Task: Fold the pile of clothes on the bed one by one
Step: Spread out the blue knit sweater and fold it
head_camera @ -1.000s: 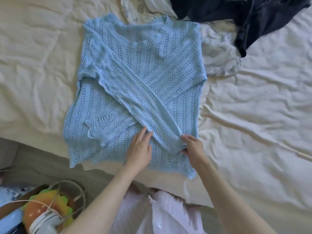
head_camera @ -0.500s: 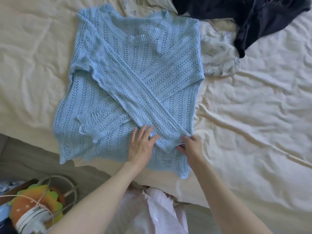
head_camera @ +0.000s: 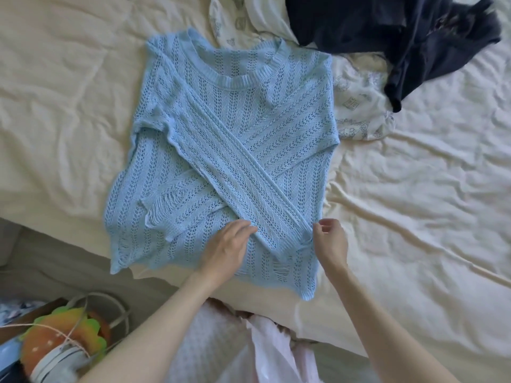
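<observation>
Since half a second ago the right hand (head_camera: 330,241) has let go of the sleeve cuff and lifted just off the sweater's right edge, its fingers loosely curled round nothing, so its grip is released. The left hand (head_camera: 228,248) lies flat, fingers straight, pressing on the light blue open-knit sweater (head_camera: 226,150), beside the crossed sleeves. That sweater lies spread face up on the cream sheet of the bed (head_camera: 414,217), collar away from the person, hem at the near edge. Beyond its collar a dark navy garment (head_camera: 401,37) lies crumpled on a white printed cloth (head_camera: 356,106).
</observation>
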Motion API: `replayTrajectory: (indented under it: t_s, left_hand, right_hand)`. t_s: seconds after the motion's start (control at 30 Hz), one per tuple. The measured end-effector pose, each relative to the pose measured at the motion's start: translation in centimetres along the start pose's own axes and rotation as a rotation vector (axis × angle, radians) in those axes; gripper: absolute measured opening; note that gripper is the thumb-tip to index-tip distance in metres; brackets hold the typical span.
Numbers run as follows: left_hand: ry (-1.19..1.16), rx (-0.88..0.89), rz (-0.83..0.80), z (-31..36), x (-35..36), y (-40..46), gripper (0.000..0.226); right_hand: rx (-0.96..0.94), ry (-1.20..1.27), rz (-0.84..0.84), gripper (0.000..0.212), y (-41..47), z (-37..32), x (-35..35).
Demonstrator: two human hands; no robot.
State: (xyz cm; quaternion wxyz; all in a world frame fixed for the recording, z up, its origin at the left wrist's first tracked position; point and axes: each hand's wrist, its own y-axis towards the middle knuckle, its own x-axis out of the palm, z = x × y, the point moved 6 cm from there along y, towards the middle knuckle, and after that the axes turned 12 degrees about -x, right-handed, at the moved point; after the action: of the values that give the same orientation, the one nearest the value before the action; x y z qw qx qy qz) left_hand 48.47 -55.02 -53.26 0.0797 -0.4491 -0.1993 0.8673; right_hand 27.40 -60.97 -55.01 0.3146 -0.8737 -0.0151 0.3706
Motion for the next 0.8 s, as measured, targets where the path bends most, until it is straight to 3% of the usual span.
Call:
replayTrajectory:
  t_s: [0.2, 0.4, 0.57, 0.67, 0.8]
  left_hand:
    - [-0.038, -0.271, 0.283, -8.2, -9.6, 3.6, 0.029]
    - [-0.084, -0.523, 0.471, -18.5, -16.4, 10.0, 0.034]
    - [-0.154, -0.502, 0.388, -22.1, -16.7, 14.4, 0.045]
    - [-0.155, -0.467, 0.430, -22.8, -16.8, 15.0, 0.033]
    - [-0.349, -0.445, 0.442, -24.5, -17.4, 14.6, 0.025]
  right_hand:
    - [-0.355, -0.043, -0.136, 0.031, 3.5, -13.6, 5.3]
    - [-0.557, -0.145, -0.328, 0.033, 8.3, -26.2, 14.5]
    - [-0.616, -0.130, -0.330, 0.036, 13.0, -33.8, 21.0]
    - [-0.671, -0.193, -0.343, 0.039, 15.0, -37.1, 23.4]
    - [-0.630, -0.329, -0.392, 0.023, 16.8, -39.7, 25.1]
